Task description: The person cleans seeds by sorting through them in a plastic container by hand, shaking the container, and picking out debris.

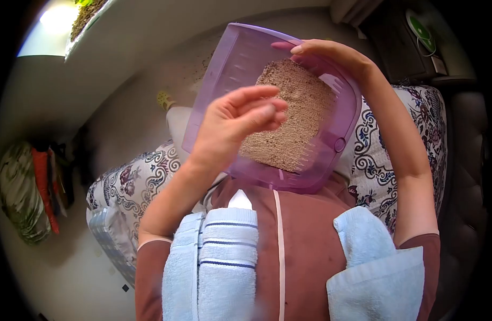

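Note:
A see-through purple plastic tray (207, 101) with a layer of small beige-brown grains (296, 115) tilts over my lap. My right hand (323, 51) reaches round its far right side, with the fingers outside the wall and the thumb at the rim. Above the grains hovers my left hand (246, 115), its fingers curled and the thumb close against them. Whatever the left fingertips hold, if anything, is too small to make out. The tray's near edge lies against my brown shirt (304, 230).
Under me is a patterned cover (401, 117). Light blue towels (227, 262) hang over my chest. A dark cabinet (398, 53) stands at the upper right; clothes (24, 187) hang at the left. A yellow slipper (164, 100) shows on the floor.

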Available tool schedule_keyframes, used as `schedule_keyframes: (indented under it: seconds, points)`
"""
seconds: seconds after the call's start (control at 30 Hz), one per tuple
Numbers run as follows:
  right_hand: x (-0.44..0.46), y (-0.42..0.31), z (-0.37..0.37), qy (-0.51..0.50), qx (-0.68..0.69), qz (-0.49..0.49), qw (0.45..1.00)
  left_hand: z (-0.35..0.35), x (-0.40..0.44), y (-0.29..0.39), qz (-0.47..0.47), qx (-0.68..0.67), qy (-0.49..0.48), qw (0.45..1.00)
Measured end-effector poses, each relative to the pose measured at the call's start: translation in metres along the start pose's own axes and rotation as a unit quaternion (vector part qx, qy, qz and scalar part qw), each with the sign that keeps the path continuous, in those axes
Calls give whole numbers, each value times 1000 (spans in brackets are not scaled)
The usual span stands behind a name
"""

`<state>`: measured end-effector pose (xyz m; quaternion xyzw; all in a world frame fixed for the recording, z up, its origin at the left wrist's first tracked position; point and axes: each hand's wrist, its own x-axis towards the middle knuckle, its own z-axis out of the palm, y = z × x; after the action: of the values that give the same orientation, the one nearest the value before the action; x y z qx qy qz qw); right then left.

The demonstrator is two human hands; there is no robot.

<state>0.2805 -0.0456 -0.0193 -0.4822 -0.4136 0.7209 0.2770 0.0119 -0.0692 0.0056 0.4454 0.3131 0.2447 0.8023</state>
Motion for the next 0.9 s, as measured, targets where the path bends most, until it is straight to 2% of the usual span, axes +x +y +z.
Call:
schedule_keyframes:
  seconds: [0.1,0.13,0.17,0.23,0.4,0.5,0.6,0.73,0.9]
  points:
    - [1,2,-1,11,-3,0,1000,19,-2,-31,56,169,-91,980]
    - [0,0,0,13,-4,3,1000,22,-4,-25,162,394,-121,897]
    - [0,1,0,14,-6,0,1000,24,-3,-26,246,486,-125,829]
    - [-1,2,-2,16,-9,-6,1000,22,0,-30,317,574,-98,749]
    - [-2,2,2,15,30,-5,999,-2,10,-9,314,567,31,761]
    - [1,5,0,9,31,1,999,-20,28,0,316,657,67,681]
    - [0,-1,8,19,29,-10,999,-27,49,-9,295,656,37,693]
    - [3,4,4,41,30,-32,998,-20,62,-17,319,684,24,656]
    - [1,2,2,31,18,-27,999,-22,68,-21,324,695,18,642]
